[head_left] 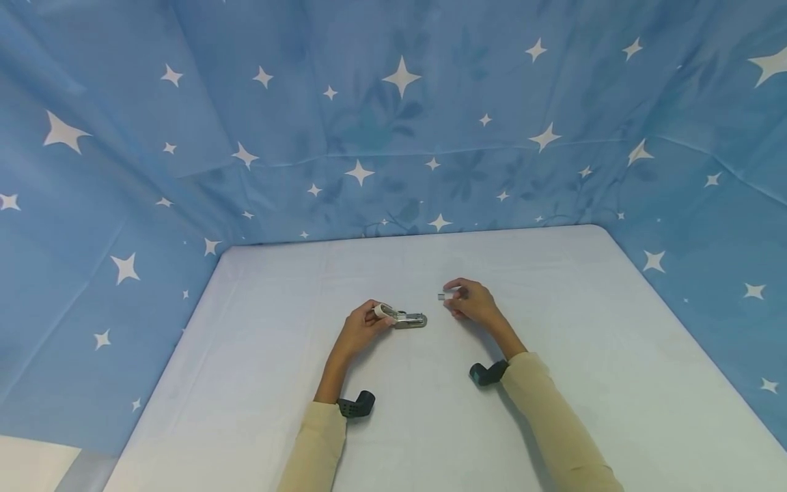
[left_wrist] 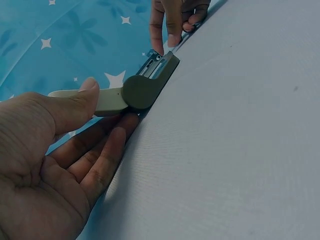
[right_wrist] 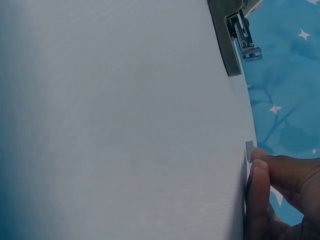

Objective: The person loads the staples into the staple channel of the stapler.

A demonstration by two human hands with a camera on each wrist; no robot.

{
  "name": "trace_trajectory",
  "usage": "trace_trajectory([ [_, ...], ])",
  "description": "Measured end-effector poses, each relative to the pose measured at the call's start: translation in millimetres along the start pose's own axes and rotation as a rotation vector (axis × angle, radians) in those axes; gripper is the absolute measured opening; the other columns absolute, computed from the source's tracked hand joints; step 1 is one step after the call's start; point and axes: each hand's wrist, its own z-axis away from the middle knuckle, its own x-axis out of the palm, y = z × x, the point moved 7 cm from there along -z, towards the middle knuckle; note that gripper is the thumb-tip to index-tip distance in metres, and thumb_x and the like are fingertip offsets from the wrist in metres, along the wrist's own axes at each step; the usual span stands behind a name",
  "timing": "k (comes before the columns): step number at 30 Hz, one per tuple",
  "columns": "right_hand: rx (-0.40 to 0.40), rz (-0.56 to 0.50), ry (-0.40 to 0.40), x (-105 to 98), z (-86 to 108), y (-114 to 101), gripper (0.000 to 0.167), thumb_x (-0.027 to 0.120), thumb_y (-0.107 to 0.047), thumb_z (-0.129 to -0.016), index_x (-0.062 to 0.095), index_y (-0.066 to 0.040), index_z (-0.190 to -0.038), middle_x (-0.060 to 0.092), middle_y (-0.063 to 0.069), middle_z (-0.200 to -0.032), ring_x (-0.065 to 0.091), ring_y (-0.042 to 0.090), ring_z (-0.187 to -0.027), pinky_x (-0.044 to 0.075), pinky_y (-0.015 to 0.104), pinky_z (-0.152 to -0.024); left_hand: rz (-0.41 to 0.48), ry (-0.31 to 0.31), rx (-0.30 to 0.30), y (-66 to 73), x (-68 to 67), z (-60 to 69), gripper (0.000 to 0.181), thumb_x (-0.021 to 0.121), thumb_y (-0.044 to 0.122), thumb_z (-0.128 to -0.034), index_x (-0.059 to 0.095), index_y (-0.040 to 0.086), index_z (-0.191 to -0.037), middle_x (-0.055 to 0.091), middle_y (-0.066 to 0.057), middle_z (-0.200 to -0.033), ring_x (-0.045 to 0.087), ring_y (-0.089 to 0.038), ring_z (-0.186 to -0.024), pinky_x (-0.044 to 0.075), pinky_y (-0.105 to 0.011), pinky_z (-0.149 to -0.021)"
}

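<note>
My left hand grips the raised part of an opened stapler at the middle of a white table, while my right hand pinches a small silver strip, apparently staples. The stapler's long axis runs left to right, its free end pointing toward my right side. The strip sits past that end, slightly farther from me, near but apart, closer to my right hand than the stapler is.

The sleeves are plain beige with light creases, and each wrist camera is black, stubby and rounded.
</note>
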Motion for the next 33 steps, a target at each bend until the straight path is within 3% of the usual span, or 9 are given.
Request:
trace_trajectory([
  [13, -0.007, 0.173, 0.047, 1.6, -1.8, -6.1, 0.025, 0.074, -0.017, -0.086, 0.068, -0.009, -0.110, 0.062, 0.002, -0.075, 0.058, 0.008, -0.053, 0.046, 0.022, -0.054, -0.008, -0.017, -0.007, -1.6, -0.1, 0.7, 0.030, 0.069, 0.014, -0.0919, 0.060, -0.001, -0.116, 0.070, -0.020, -0.116, 0.068, -0.031, -0.110, 0.056, -0.036, -0.089],
  [33, 0.035, 0.208, 0.080, 3.9, -0.3, -7.0, 0.018, 0.072, -0.019, -0.087, 0.069, -0.010, -0.102, 0.066, 0.002, -0.074, 0.060, 0.009, -0.055, 0.044, 0.023, -0.054, 0.002, -0.013, -0.011, -3.4, -2.1, -0.5, 0.029, 0.069, 0.013, -0.0911, 0.061, -0.001, -0.115, 0.070, -0.019, -0.115, 0.068, -0.031, -0.110, 0.056, -0.036, -0.090],
])
